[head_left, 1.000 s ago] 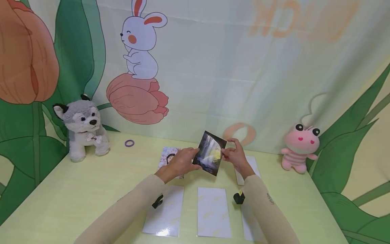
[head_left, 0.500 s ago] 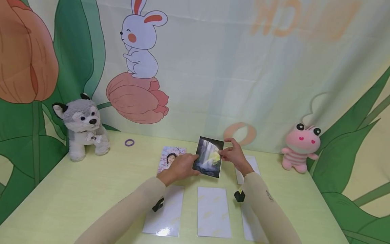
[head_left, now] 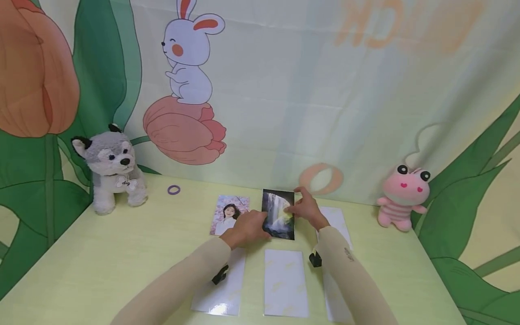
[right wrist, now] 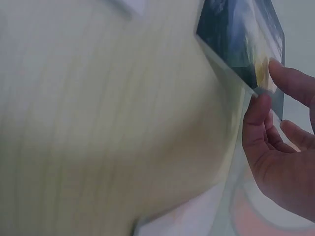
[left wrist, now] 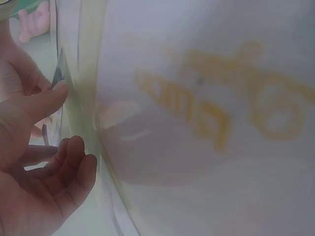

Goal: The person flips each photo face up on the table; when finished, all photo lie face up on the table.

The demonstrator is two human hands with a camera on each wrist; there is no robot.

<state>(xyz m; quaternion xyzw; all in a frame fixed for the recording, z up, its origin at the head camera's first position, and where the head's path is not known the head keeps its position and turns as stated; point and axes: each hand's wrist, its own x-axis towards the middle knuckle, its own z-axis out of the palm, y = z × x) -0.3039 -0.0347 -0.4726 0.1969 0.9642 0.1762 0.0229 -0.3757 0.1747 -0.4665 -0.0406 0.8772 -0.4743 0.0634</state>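
Observation:
A glossy photo print of a waterfall (head_left: pixel 278 212) is held between both hands just over the back middle of the table. My left hand (head_left: pixel 248 227) pinches its left edge with the thumb on the picture side. At the opposite edge, my right hand (head_left: pixel 307 209) pinches the print between thumb and fingers. The right wrist view shows the print (right wrist: pixel 241 42) tilted, apart from the tabletop along its near edge. Partly behind the left hand lies a portrait photo with pink blossoms (head_left: pixel 219 208). In the left wrist view a white sheet with yellow lettering (left wrist: pixel 206 113) fills the right side.
Along the front lie three white sheets, at the left (head_left: pixel 215 298), middle (head_left: pixel 285 282) and right (head_left: pixel 335 298). Another white sheet (head_left: pixel 337 220) lies beyond the right wrist. A plush husky (head_left: pixel 111 169), purple ring (head_left: pixel 174 190) and pink plush frog (head_left: pixel 403 198) sit farther back.
The waterfall print has turned from slanted to nearly upright in the head view and come lower towards the table. Both hands moved with it, uncovering more of the portrait photo.

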